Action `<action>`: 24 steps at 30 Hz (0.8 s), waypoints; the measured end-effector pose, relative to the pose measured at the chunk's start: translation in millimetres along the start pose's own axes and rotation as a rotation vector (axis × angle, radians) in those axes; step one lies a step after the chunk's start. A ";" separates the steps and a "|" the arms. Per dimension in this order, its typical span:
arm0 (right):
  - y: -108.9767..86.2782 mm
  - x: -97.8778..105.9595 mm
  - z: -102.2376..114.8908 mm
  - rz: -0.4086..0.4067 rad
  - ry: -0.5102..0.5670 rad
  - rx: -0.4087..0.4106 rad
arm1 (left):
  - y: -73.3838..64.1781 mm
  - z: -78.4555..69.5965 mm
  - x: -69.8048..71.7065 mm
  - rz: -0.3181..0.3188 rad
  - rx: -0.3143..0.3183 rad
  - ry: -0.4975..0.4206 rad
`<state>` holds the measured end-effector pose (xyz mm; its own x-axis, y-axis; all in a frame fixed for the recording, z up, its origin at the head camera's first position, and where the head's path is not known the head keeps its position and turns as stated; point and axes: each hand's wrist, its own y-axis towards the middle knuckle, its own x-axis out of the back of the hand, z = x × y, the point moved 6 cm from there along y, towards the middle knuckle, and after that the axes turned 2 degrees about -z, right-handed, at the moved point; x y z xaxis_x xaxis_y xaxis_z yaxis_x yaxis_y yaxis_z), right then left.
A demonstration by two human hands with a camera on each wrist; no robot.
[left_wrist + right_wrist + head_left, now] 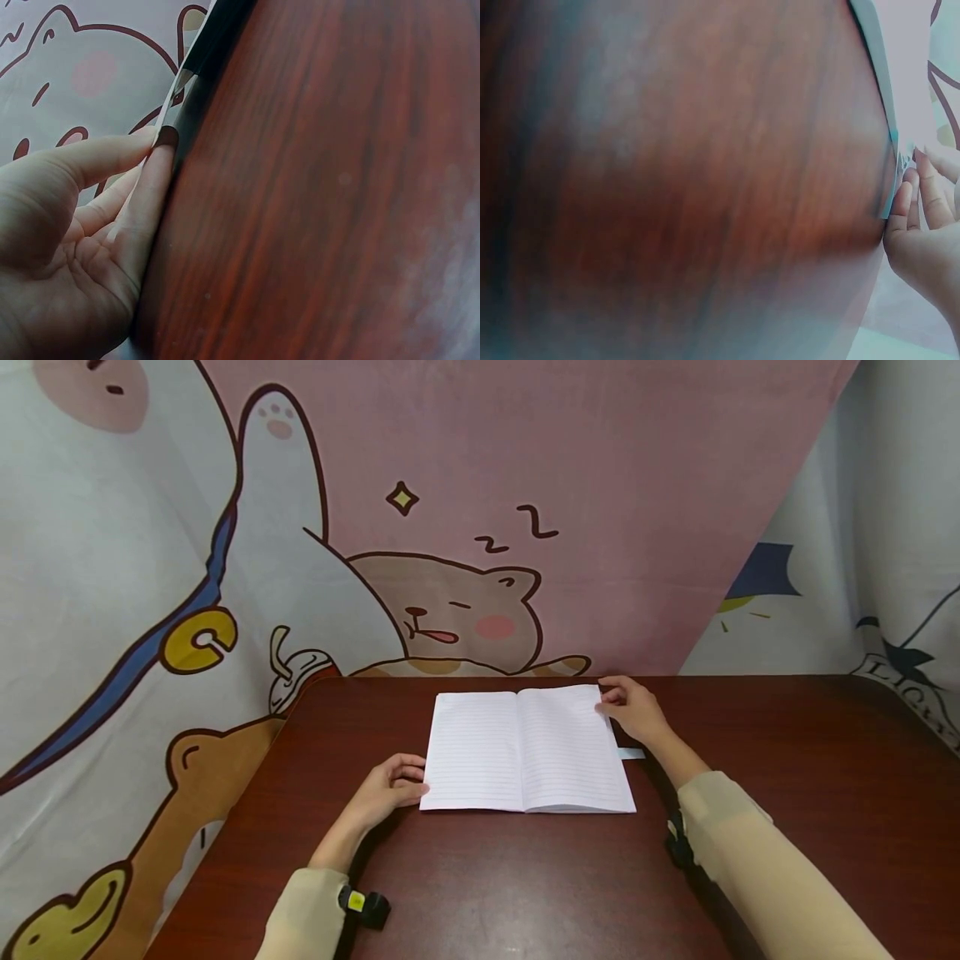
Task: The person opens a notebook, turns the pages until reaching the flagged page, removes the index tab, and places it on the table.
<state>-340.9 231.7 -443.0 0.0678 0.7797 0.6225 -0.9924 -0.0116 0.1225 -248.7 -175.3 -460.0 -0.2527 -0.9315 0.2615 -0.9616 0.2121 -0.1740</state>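
In the head view, we saw a lined notebook point(480, 752) spread out on the glossy red-brown table point(525, 885), near its far edge, in front of a cloth point(637, 527) printed with cartoon animals. We found the left hand point(382, 793) holding the notebook's left edge close to the near corner, and the right hand point(637, 710) at its right edge by the far corner. We also noted a pale blue strip point(632, 753) sticking out past the right page, and beige sleeves point(303, 914) on both arms, with a small black device point(367, 906) on the left wrist. In the left wrist view, we saw the thumb and fingers brought close together, pinching the notebook's edge between them. In the right wrist view, we saw the fingertips bunched narrowly on the notebook's edge, gripping it, though we could not tell how many pages they held.
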 end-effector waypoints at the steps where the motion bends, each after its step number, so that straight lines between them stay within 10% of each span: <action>1: 0.1 0.3 -0.2 -0.002 -0.002 -0.003 | 0.0 0.0 0.0 0.000 0.000 -0.001; 24: 0.2 3.9 -1.6 -0.042 -0.045 -0.080 | 0.5 -0.8 -0.6 -0.012 0.003 0.010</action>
<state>-341.0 235.8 -441.7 0.1126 0.7497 0.6521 -0.9934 0.0722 0.0886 -249.1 -174.4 -459.5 -0.2421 -0.9309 0.2735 -0.9643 0.1998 -0.1735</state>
